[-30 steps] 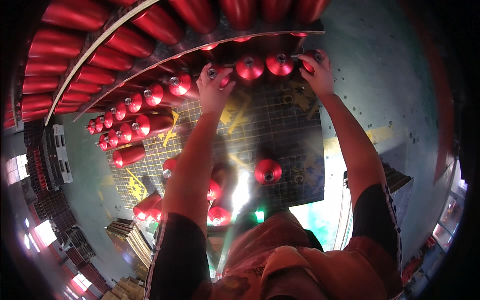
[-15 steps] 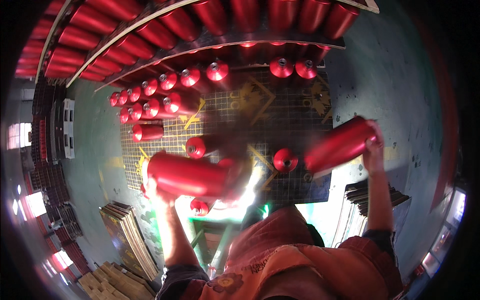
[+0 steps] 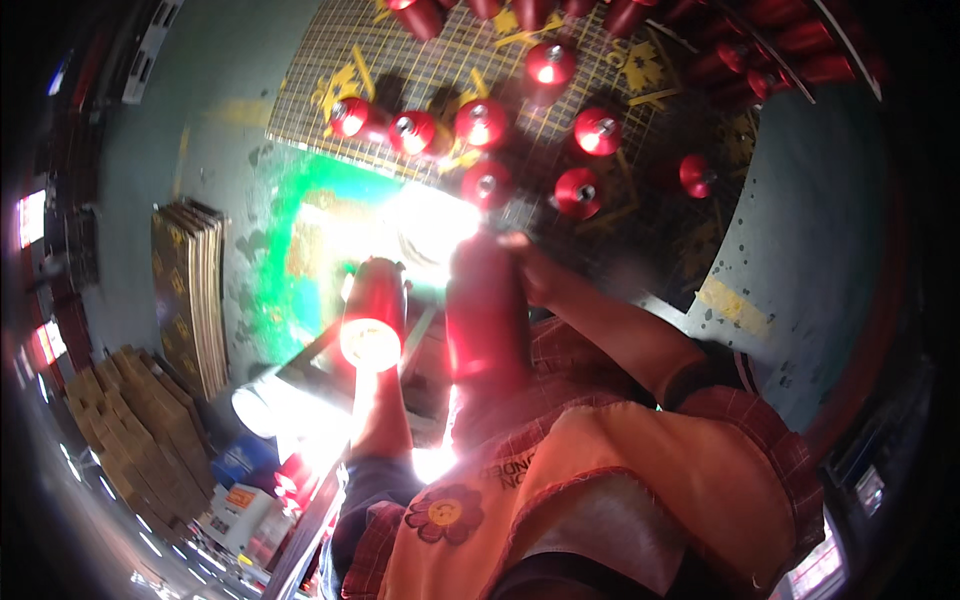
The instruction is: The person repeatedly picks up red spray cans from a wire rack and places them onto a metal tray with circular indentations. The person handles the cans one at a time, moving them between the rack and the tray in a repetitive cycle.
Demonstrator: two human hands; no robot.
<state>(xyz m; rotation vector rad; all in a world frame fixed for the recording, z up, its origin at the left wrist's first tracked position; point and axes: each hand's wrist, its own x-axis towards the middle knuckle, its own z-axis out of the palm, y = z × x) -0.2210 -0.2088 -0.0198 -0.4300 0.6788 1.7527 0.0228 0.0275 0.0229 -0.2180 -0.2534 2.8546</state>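
Observation:
In my left hand [image 3: 375,378] is a red metal bottle [image 3: 382,295], its bright end toward me. Glare and the bottle hide most of those fingers. A second, larger-looking red bottle [image 3: 487,315] hangs in front of my body, blurred by motion. My right hand [image 3: 526,265] grips it near its far end, the arm reaching across from the right. Beyond both hands, several red bottles with silver necks stand on a dark board with yellow print; the nearest are one bottle [image 3: 486,186] and another bottle [image 3: 578,193].
A strong white light [image 3: 430,225] glares beside the board's [image 3: 300,110] near edge. Left of me lean stacked panels [image 3: 190,300], with flattened cardboard [image 3: 130,430] closer in. A white cylinder [image 3: 262,408] lies near my left arm. Racks of red bottles [image 3: 735,55] stand at upper right.
My view has turned left and down toward the light. Both hands, each still holding a bottle, have come closer together in front of my body; the right one swung in from far right.

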